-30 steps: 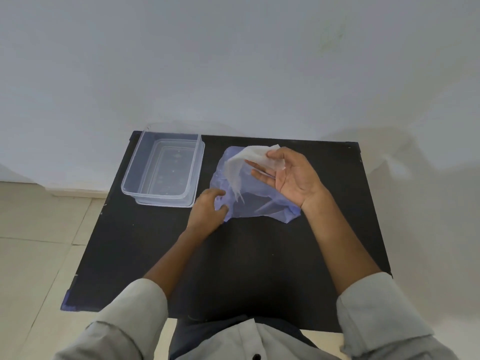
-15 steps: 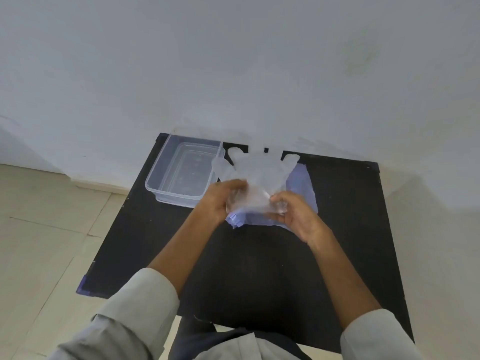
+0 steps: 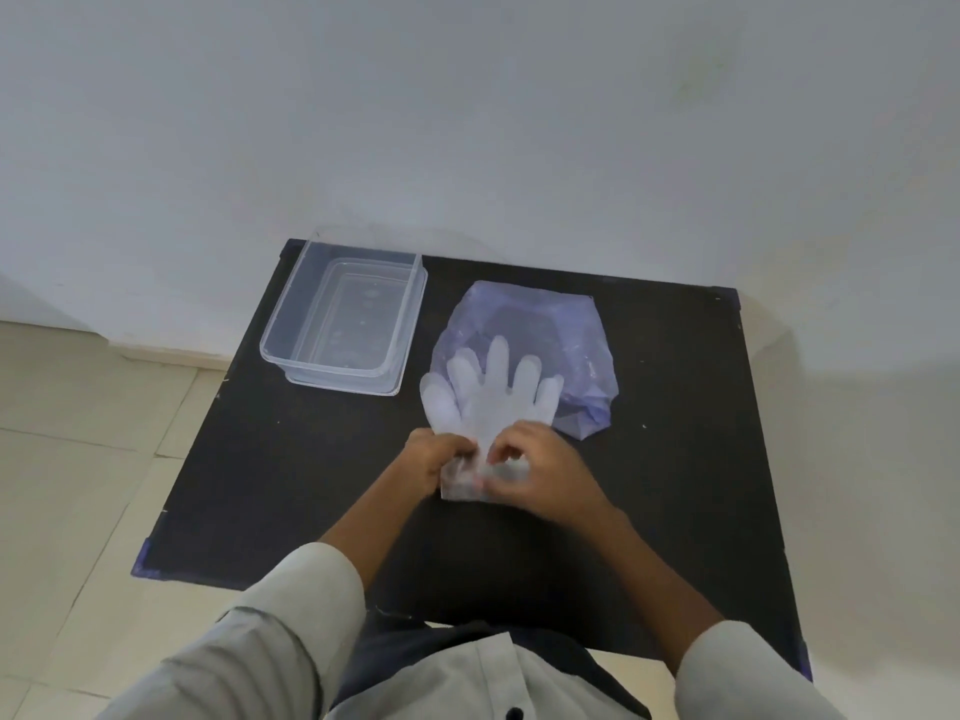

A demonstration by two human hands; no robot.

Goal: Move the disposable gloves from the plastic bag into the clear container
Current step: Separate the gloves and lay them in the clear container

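1. Where a pale wall meets a tiled floor, a square black worktop (image 3: 270, 475) fills the middle of the view, seen from above by the person working at it.
2. At its far left corner sits a rectangular clear plastic container (image 3: 344, 324), open at the top and empty, close enough for a short carry.
3. Just beside it, to the right, a crumpled translucent purple plastic bag (image 3: 576, 330) lies flat on the worktop.
4. One thin, see-through disposable glove (image 3: 491, 394) is out of the bag, its fingers spread and pointing away, overlapping the bag's near edge; whether more gloves are inside cannot be told.
5. Left hand (image 3: 434, 457) and right hand (image 3: 540, 467) sit side by side at the glove's cuff, each grip pinching the film between thumb and fingertips.
6. Holding the cuff with both hands probably keeps the flimsy glove flat, perhaps for folding before it goes into the container.
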